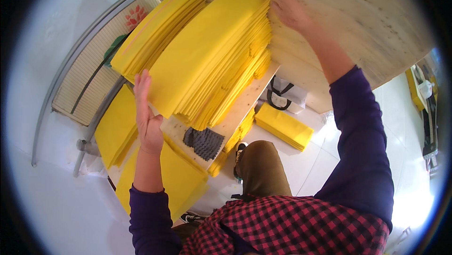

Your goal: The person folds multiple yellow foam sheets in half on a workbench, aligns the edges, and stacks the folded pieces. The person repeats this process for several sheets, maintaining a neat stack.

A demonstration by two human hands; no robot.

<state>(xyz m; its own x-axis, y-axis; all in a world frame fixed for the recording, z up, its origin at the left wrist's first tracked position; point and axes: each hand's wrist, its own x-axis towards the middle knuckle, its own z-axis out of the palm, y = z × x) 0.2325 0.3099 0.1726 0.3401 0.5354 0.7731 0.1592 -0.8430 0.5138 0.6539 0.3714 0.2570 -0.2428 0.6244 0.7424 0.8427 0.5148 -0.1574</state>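
Note:
A thick stack of yellow paper sheets (212,62) lies on a pale wooden table (339,24). My left hand (146,114) presses flat against the near left edge of this stack, fingers straight. Stretched out, my right hand (287,8) rests against the stack's far right edge, fingers spread on the wood. A second yellow stack (157,29) lies just left of the first. Neither hand grips anything.
A dark grey textured pad (203,142) sits on a lower wooden shelf. More yellow sheets lie below at the left (117,128), under my left arm (181,179) and on the white floor (285,125). A folded cot with a metal frame (89,71) leans at left.

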